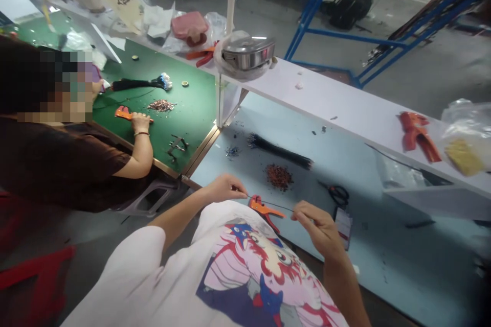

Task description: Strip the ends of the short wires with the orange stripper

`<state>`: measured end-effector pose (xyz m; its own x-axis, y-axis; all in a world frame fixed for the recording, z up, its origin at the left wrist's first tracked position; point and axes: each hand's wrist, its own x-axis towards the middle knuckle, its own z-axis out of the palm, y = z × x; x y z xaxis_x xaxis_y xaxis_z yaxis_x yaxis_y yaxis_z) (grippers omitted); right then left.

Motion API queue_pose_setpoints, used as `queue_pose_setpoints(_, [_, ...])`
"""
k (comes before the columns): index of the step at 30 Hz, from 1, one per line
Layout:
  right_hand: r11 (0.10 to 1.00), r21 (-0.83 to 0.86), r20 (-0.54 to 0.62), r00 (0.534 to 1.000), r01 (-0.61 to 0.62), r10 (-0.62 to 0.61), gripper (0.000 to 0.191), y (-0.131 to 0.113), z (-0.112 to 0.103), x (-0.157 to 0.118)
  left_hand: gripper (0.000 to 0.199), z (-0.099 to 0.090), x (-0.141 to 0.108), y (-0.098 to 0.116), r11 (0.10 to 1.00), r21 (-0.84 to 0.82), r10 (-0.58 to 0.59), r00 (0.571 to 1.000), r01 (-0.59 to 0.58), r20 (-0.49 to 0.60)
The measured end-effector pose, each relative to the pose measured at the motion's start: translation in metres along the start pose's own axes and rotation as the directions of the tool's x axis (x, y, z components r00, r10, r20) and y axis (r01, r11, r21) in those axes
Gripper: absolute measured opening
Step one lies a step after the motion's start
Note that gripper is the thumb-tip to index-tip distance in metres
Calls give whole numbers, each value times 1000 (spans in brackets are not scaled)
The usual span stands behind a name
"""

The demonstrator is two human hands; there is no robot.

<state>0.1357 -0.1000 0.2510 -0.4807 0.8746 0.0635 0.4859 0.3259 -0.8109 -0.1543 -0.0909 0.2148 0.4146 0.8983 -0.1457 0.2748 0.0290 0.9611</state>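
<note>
A thin dark wire (271, 203) is stretched between my two hands over the near edge of the blue table. My left hand (228, 187) pinches one end, and my right hand (311, 220) grips the other with curled fingers. Just under the wire lies an orange wire stripper (264, 209) with red parts. Beyond it sits a heap of small reddish-brown scraps (279, 177). Farther back rests a bundle of black wires (282, 151). Black-handled scissors (337, 194) and a phone (342, 226) lie near my right hand.
At the green table (199, 112) on the left, a co-worker's hand (140, 122) rests on an orange tool (125, 112). A white shelf (345, 107) spans the back, bearing a metal lunch box (249, 53), red pliers-like tool (418, 135) and plastic bags.
</note>
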Motion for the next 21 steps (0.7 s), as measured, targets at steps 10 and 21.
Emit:
queue_pose_setpoints(10, [970, -237, 133, 991, 50, -19, 27, -11, 38, 12, 20, 57, 18, 14, 983, -155, -74, 981, 102, 177])
queue_pose_setpoints(21, [894, -420, 76, 976, -154, 203, 28, 6, 52, 8, 23, -7, -35, 81, 983, -130, 103, 971, -133, -218])
